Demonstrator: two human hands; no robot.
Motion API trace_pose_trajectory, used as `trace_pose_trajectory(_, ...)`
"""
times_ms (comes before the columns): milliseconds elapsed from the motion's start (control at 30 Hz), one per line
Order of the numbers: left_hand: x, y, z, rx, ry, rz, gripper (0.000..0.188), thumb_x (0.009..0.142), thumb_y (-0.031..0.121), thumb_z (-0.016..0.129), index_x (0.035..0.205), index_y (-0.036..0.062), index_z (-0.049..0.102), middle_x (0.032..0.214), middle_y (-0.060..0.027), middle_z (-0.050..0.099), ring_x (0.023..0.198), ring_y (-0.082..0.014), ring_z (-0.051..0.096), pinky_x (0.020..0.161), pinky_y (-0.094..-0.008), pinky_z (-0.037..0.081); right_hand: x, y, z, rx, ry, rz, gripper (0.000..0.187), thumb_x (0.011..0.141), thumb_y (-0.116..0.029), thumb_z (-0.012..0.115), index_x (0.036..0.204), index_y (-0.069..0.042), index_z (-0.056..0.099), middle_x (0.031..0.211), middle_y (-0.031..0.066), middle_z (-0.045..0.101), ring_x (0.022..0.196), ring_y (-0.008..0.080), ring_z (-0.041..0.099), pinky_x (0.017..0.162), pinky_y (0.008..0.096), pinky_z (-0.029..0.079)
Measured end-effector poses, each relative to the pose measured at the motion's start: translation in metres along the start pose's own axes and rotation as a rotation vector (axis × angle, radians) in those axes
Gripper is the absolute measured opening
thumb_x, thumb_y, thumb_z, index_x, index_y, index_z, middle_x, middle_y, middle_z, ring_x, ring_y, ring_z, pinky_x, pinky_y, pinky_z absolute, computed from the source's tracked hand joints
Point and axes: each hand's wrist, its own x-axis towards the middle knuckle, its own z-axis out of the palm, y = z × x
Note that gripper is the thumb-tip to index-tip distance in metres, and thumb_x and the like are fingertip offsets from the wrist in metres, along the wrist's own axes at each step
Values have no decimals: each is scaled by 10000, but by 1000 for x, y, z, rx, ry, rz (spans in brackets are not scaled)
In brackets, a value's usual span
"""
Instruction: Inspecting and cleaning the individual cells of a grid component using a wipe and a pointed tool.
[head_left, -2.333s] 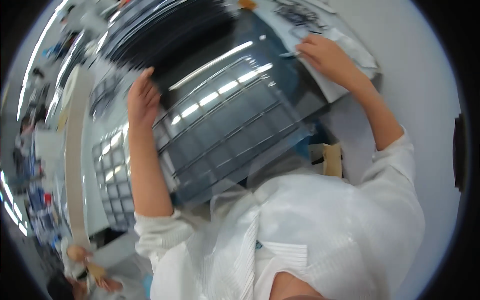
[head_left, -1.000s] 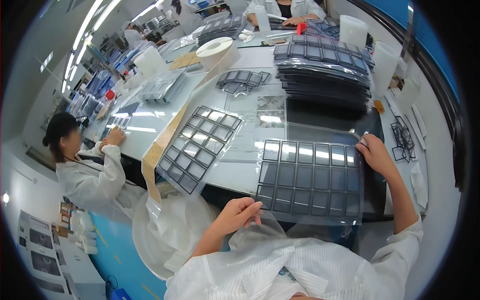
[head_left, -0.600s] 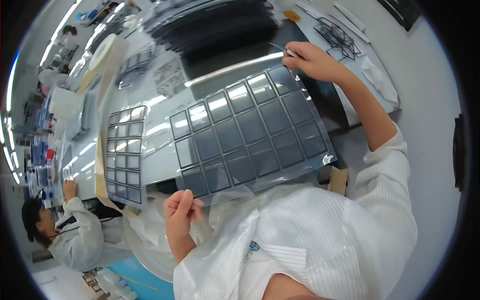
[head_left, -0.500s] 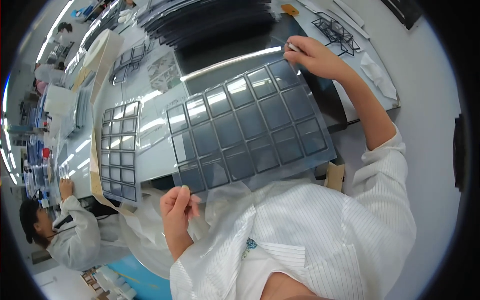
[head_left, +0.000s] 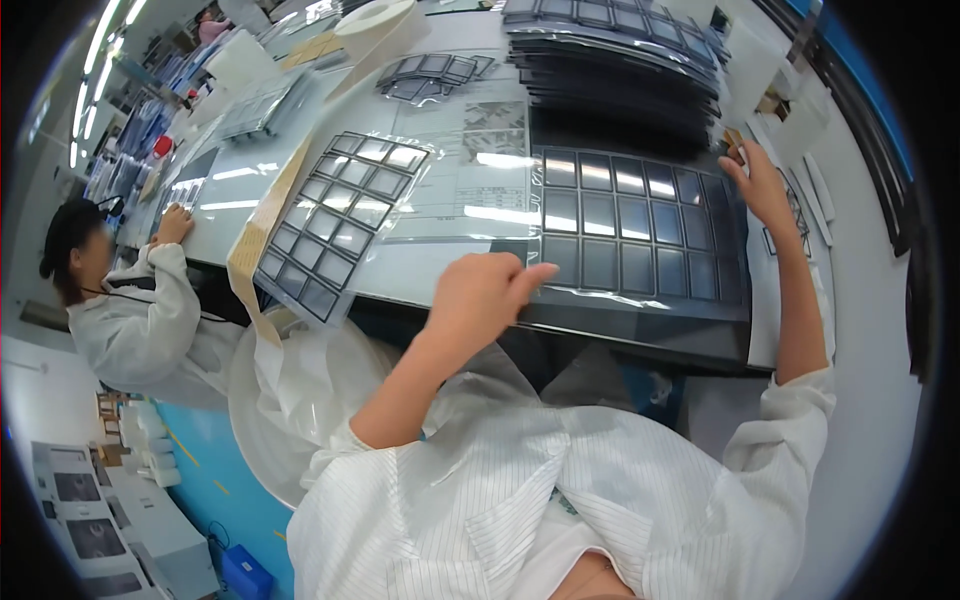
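Note:
A clear film sheet (head_left: 636,225) with a grid of dark rectangular frames lies flat on a dark mat (head_left: 600,312) in front of me. Beside its near left corner is my left hand (head_left: 478,300); the thumb stretches apart from the curled fingers, and no object shows in it. My right hand (head_left: 764,190) is past the sheet's far right corner, closed around a thin pale tool (head_left: 741,153) whose kind I cannot make out. To the left rests a second framed sheet (head_left: 345,215), its near end reaching over the table edge.
A tall stack of dark framed sheets (head_left: 620,90) stands behind the mat. Loose frame pieces (head_left: 430,75) and a large white roll (head_left: 375,25) lie farther back. A pale strip (head_left: 270,225) hangs over the edge toward a white bin (head_left: 262,420). A co-worker (head_left: 140,290) sits at the left.
The framed sheet, held up and tilted between both hands before, now lies on the mat. My left hand is off its corner. The view has swung, showing more of the stack.

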Motion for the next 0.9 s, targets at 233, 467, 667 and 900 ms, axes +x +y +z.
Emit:
trace_pose_trajectory(233,61,-68,-59,393,584,295,171,892,185,622,826,30,652,843,-135,651,784,-330,627,685,-423,494,-12,-68,-1,101,-75,-147,213,882,-176,664,927,-4,548,864,107,576,776,227,585,713,331,459)
trace_pose_trajectory(467,113,-90,-50,946,605,284,90,832,130,623,808,56,668,888,-97,651,843,-291,630,711,-394,519,-25,-97,-16,136,-84,-156,167,849,-129,668,917,-18,563,866,110,571,789,242,617,683,341,468)
trace_pose_trajectory(667,116,-100,-62,442,692,191,127,864,112,590,798,25,654,891,-102,666,843,-240,648,690,-329,520,-33,-83,-23,194,-67,-54,147,836,-124,678,880,-21,583,867,115,583,793,240,639,700,335,480)
trace_pose_trajectory(900,89,-88,-106,-461,1090,452,102,921,69,636,880,-20,605,1072,-109,633,940,-148,594,833,-261,490,-29,-104,-21,239,-63,-160,132,838,-129,668,861,-22,593,840,115,593,788,266,611,703,364,481)
